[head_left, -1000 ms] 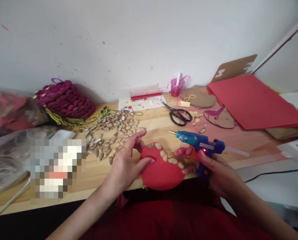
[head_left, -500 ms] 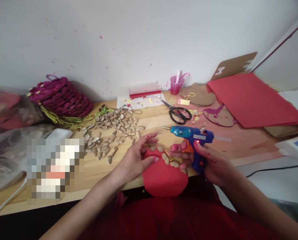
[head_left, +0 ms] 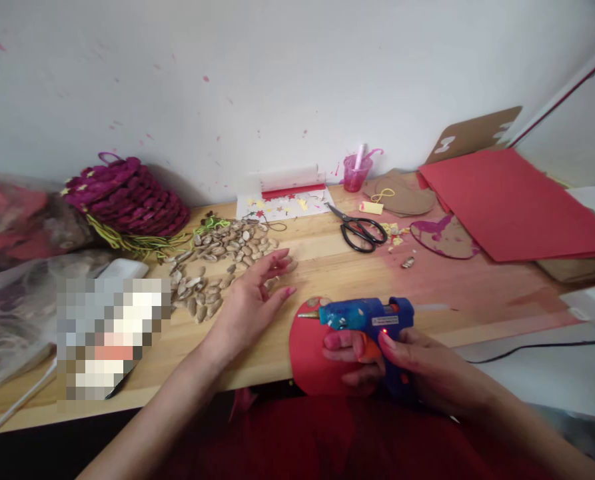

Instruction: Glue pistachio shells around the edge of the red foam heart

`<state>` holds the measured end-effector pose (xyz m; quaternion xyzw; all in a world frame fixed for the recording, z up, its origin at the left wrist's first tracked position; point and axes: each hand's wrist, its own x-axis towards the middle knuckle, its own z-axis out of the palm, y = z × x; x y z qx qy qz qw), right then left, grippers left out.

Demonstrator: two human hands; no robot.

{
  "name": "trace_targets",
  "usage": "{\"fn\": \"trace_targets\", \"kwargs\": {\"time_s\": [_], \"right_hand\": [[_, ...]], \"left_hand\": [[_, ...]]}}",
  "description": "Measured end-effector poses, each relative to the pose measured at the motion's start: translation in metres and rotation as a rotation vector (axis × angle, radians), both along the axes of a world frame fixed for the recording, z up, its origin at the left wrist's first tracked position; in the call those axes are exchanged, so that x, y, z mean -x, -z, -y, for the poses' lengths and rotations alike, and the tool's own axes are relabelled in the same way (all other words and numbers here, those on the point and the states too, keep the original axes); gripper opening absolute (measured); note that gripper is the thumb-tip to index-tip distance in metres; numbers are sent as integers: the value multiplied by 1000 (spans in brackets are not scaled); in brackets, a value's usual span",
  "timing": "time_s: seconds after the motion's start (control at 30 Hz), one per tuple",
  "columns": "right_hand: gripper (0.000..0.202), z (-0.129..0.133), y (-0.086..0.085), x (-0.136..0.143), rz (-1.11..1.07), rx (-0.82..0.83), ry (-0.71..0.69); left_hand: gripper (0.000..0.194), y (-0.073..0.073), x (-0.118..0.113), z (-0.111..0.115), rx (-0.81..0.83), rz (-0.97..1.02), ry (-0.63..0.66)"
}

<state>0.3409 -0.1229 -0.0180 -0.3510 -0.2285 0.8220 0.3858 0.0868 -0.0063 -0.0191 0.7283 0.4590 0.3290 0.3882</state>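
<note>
My right hand (head_left: pixel 417 360) is wrapped round the grip of a blue hot glue gun (head_left: pixel 377 313) with an orange trigger and a small red light. Its metal nozzle points left, over the top of a rounded red paper piece (head_left: pixel 307 353) at the table's front edge. A few pale shell halves (head_left: pixel 313 302) sit along that piece's upper rim; the gun and fingers cover the rest of it. My left hand (head_left: pixel 250 300) is off the red piece, thumb and fingers apart, its fingertips over the near right side of a spread of peanut shells (head_left: pixel 207 297).
Black-handled scissors (head_left: pixel 362 233) lie beyond the glue gun. Red sheets (head_left: pixel 517 207) and brown card cutouts (head_left: pixel 402 197) are at the right. Along the wall stand a pink cup (head_left: pixel 357 173) and a purple shell-covered object (head_left: pixel 127 197). A black cable (head_left: pixel 542 348) runs at the right.
My left hand has let go of the red piece and moved left and up to the peanut shells. The glue gun has come down and slightly left, over the red piece.
</note>
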Motion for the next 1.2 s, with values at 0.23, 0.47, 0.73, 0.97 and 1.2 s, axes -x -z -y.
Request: {"fn": "trace_targets", "kwargs": {"time_s": [0.23, 0.47, 0.73, 0.97, 1.2], "right_hand": [[29, -8, -7, 4, 13, 11, 140], [30, -13, -10, 6, 18, -53, 190], [32, -10, -5, 8, 43, -41, 220], [27, -5, 7, 8, 4, -104, 249], [28, 2, 17, 8, 70, -163, 226]], "left_hand": [[40, -38, 46, 7, 1, 2, -314], [23, -43, 69, 17, -653, -556, -472], [39, -17, 0, 21, -252, -249, 131], [51, -12, -28, -8, 132, -89, 305], [38, -19, -34, -28, 316, -61, 401]]}}
